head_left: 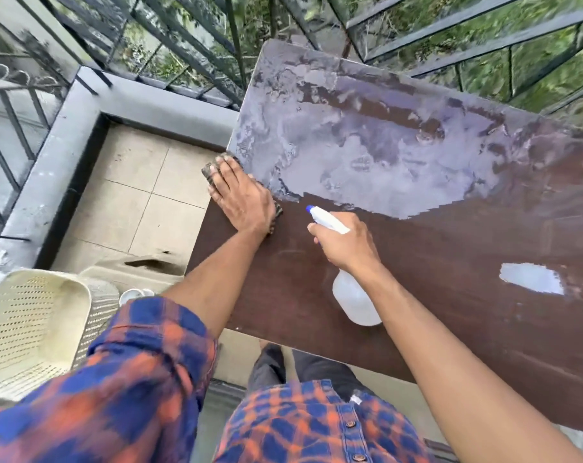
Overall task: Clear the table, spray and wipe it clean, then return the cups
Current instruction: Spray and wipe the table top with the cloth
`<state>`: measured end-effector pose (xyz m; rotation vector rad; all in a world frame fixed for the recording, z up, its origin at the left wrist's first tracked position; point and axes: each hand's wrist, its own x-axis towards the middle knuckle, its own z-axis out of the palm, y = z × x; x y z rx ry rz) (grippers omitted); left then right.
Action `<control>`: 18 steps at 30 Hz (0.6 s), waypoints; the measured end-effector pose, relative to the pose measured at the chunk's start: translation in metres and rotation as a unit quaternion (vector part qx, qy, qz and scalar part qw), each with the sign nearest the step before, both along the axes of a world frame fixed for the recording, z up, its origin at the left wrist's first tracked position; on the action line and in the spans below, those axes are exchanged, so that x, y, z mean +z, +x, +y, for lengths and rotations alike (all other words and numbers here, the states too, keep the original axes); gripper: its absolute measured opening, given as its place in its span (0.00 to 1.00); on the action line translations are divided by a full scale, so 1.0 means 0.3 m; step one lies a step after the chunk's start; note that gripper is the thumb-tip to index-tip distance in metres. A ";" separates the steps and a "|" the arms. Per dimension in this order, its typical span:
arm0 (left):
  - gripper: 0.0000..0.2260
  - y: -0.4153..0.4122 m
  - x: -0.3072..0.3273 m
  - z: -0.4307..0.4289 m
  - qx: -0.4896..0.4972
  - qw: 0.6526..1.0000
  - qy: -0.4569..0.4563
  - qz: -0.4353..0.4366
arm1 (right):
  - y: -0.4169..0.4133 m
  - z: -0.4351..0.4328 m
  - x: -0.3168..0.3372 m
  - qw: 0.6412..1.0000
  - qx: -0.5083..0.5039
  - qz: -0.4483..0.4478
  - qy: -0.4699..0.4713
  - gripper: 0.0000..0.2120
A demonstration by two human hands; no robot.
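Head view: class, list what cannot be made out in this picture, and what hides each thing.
- Cloth: mostly under the left hand, head view.
- Spray bottle trigger: covered by the right hand.
- White cup-like things by the chair: blurred, partly behind the sleeve.
- Table: right end cut off by the frame edge.

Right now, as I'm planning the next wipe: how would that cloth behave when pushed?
Probably floppy: the cloth bunches under the left hand. It likely slides easily, since the table looks wet. Part overhangs the edge, so it may slip off.
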<state>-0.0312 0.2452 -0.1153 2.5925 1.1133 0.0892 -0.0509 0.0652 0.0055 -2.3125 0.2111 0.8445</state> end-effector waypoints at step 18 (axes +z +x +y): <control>0.29 0.092 0.049 -0.593 -0.559 0.827 0.021 0.055 | 0.158 -0.369 0.029 0.972 -0.233 -0.028 -0.009 0.10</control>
